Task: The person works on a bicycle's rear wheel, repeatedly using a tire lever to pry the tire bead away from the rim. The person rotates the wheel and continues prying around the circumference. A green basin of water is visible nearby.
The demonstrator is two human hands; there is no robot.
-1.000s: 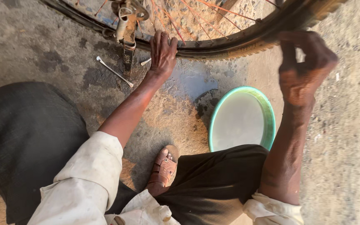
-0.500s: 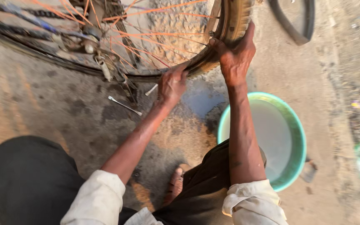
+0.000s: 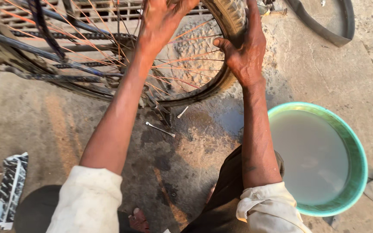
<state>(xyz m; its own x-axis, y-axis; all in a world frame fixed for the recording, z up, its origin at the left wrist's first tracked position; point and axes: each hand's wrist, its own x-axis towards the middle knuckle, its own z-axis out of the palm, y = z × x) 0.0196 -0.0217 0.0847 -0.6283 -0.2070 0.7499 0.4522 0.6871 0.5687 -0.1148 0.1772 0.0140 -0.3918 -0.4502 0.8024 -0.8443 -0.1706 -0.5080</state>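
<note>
Grey concrete ground (image 3: pixel 324 73), stained dark and wet in the middle, fills the view from the head camera. Largest upon it is a bicycle (image 3: pixel 44 64), of which the dark frame tubes and chain run across the upper left. Its wheel (image 3: pixel 186 64), with orange spokes and a worn, dusty tyre (image 3: pixel 232 17), stands at top centre, the lowest part of the rim close above the damp patch. To the lower right, well apart from the wheel, sits a round green basin (image 3: pixel 358 151) filled with cloudy water, just beside the person's right knee. A black rubber tube (image 3: pixel 342 30) curves along the ground at the upper right. Both forearms reach up from rolled pale sleeves toward the wheel. The right hand (image 3: pixel 244 54) grips the tyre from the outer side, its thumb stretched out along the inside of the rim and its fingers wrapped over the tread, pressed together. The left hand (image 3: pixel 162 19) lies on the upper part of the wheel by the spokes, its fingers spread and partly cut off by the top edge, so I cannot tell just what they press on. At the far left lies a black-and-white scrap of packaging (image 3: pixel 7 190). Below the rim, on the wet patch, lie a thin metal spanner (image 3: pixel 160 129) and, just beside it, a short metal rod (image 3: pixel 182 112). A sandalled foot (image 3: pixel 139 220) shows at the bottom edge.
</note>
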